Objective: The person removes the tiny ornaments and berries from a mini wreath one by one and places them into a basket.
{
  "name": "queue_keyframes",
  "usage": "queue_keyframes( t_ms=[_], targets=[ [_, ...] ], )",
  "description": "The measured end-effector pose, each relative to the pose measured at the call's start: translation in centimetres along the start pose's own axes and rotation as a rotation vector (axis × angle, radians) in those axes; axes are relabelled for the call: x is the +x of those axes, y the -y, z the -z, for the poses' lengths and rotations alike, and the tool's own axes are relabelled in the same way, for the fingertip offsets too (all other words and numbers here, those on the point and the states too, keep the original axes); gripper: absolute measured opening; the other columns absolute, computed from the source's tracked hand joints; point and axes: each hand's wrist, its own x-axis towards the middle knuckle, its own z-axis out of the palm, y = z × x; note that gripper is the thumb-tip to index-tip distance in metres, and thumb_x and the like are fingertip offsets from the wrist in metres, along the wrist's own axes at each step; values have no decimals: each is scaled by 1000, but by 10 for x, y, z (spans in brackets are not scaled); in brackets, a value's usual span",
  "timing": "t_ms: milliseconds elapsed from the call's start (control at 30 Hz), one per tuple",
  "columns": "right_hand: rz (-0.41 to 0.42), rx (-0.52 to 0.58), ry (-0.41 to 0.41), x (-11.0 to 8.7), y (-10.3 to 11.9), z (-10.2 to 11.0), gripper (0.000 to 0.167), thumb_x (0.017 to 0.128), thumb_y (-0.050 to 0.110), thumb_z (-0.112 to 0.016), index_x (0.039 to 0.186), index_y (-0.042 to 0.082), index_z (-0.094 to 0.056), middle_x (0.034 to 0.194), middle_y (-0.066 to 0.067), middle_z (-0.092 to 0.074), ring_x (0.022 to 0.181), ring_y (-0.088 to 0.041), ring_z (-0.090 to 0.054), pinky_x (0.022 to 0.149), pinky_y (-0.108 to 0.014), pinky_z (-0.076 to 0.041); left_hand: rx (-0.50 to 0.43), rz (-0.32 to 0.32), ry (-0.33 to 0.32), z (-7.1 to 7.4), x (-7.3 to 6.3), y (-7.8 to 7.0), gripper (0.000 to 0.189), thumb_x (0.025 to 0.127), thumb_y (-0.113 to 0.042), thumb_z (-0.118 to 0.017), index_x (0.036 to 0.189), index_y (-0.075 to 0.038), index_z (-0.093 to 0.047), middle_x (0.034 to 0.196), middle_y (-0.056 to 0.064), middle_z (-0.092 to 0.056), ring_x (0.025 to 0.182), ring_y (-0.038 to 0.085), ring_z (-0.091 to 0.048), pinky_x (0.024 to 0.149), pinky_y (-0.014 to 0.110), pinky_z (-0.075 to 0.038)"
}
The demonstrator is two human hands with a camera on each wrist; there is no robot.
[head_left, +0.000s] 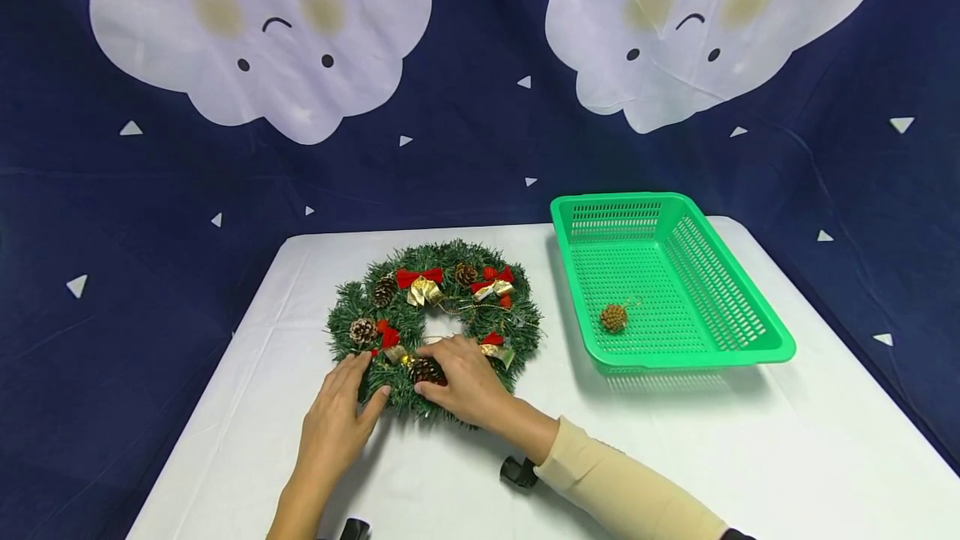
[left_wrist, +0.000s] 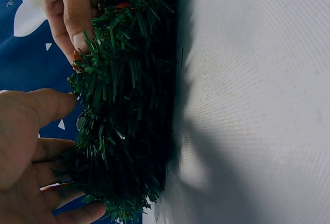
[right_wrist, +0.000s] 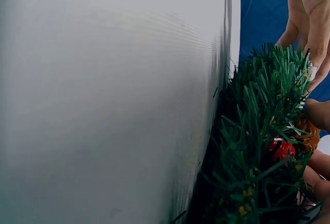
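The wreath (head_left: 412, 325) lies flat on the white table (head_left: 750, 440), close to the far edge and nearer the left edge than the right. Your right hand (head_left: 468, 377) is over its near side, thumb and fingers curled about a dark pine cone (head_left: 427, 370) and pinching it where it sits on the ring; the right wrist view shows a red ornament (right_wrist: 282, 148) just beside that cone. Your left hand (head_left: 337, 415) rests at the wreath's near-left side, its fingers spread, relaxed and released, touching the green needles without gripping them. Around the ring you have red-and-gold bows (head_left: 422, 284) and lighter cones (head_left: 363, 330), and a small gold ball (head_left: 406, 360) shows between your two hands. Toward the table's far right corner sits a green basket (head_left: 690, 358); inside it, by the basket's near-left corner, is a brown beaded ball (head_left: 613, 318). Your right forearm is in a beige sleeve (head_left: 630, 473), and a dark blue cloth (head_left: 480, 107) printed with white clouds (head_left: 172, 32) hangs beyond the table's far edge.
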Motion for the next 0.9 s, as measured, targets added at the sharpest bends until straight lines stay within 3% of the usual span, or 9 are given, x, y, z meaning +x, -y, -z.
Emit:
queue_keyframes(
  t_ms=[500,900],
  targets=[
    [40,-92,-23,1,1,-4,45,84,39,-69,122,18,-61,116,4,-67,106,-15,-57,101,-38,-44,7,-4,3,0,0,-1,59,88,-30,-65,137,-2,-47,137,21,-51,130,36,-44,98,59,-43],
    [46,-63,-40,-1,0,-4,43,84,37,-69,123,19,-60,116,4,-66,108,-15,-58,101,-38,-43,20,4,12,-1,0,0,60,88,-30,-65,137,-3,-47,137,21,-51,129,37,-45,97,58,-44]
  ],
)
